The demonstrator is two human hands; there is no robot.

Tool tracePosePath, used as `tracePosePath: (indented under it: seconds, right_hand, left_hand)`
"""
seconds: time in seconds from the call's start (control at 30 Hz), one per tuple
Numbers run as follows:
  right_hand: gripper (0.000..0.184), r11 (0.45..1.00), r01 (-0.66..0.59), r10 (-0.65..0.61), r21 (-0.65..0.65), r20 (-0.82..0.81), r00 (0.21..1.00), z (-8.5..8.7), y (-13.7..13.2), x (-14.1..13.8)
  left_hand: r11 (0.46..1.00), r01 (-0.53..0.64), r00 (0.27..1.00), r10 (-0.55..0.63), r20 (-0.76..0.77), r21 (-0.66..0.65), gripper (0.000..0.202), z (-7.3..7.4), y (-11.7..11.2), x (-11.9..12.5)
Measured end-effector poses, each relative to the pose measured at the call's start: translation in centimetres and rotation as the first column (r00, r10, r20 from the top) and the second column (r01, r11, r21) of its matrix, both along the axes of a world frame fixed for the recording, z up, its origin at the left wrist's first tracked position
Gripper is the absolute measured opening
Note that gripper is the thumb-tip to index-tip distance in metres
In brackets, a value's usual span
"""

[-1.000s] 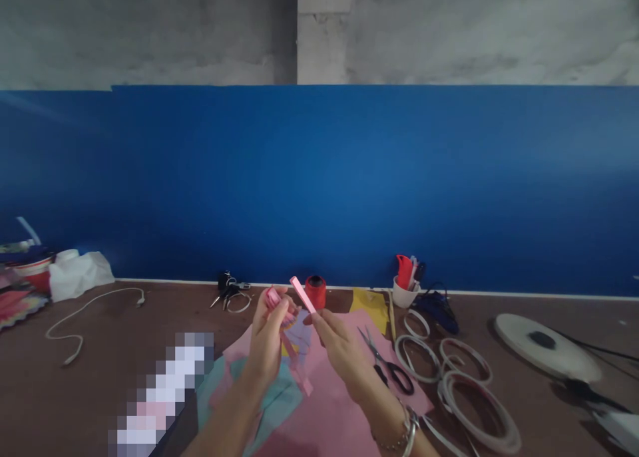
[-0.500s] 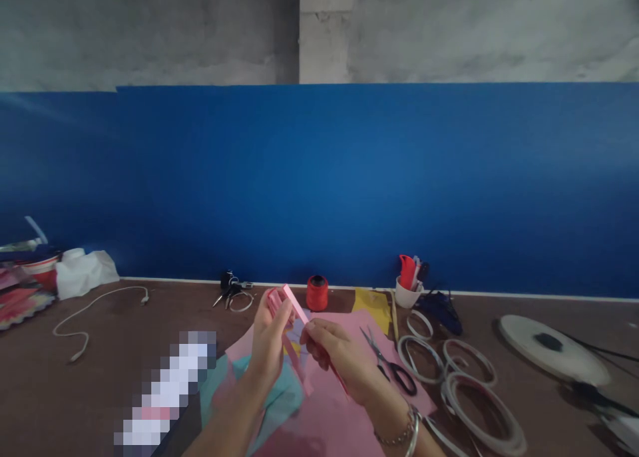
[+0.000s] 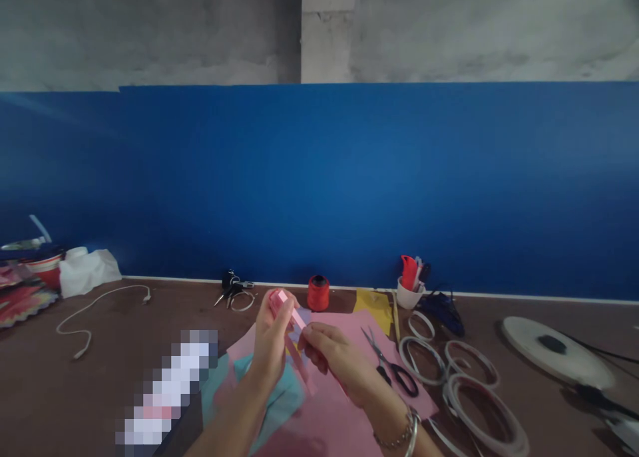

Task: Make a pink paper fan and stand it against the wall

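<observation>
Brown desk [image 3: 184, 310] before a blue panel [image 3: 319, 184], read from left to right. Far left: a crumpled white wrapper [image 3: 92, 274] beside a red-and-white tub [image 3: 48, 274], with a white cable [image 3: 90, 340] curving nearby. Near the panel: a bunch of keys [image 3: 234, 291]. Centre: the left hand [image 3: 268, 337], raised above a teal sheet [image 3: 287, 404] and a pink sheet [image 3: 332, 420], its fingers wrapped around a folded pink bundle [image 3: 275, 303]; a pink tail hangs beneath. A pink strip [image 3: 298, 318] slants between the 2 hands, its upper end at the bundle by the left thumb; whether it is pressed there cannot be told. The right hand [image 3: 339, 357] pinches the strip lower down between thumb and fingers. The step in hand appears to be aligning the strip with the bundle; the next move would seem to call for a firm left hold and light guidance from the right, without twisting. Beyond the hands stands a red spool [image 3: 318, 296]. Right: scissors [image 3: 382, 358] on the pink sheet, a yellow sheet [image 3: 375, 310], a white cup [image 3: 410, 299] of tools, pale coils [image 3: 519, 437], and a whitish disc [image 3: 524, 337].
</observation>
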State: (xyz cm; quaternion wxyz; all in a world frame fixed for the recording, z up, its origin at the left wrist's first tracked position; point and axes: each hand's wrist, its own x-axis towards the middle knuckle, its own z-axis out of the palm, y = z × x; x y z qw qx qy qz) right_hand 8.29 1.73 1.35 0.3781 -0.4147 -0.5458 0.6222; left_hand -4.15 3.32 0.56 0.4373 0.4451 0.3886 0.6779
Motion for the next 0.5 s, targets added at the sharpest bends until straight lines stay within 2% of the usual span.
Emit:
tracePosePath:
  seconds: [0.5]
  right_hand:
    - [0.027,1.000,-0.009,0.009,0.000,0.022,1.000,-0.01,-0.08,-0.09]
  left_hand:
    - [1.000,0.001,1.000,0.000,0.030,-0.009,0.025,-0.26,0.07,0.19]
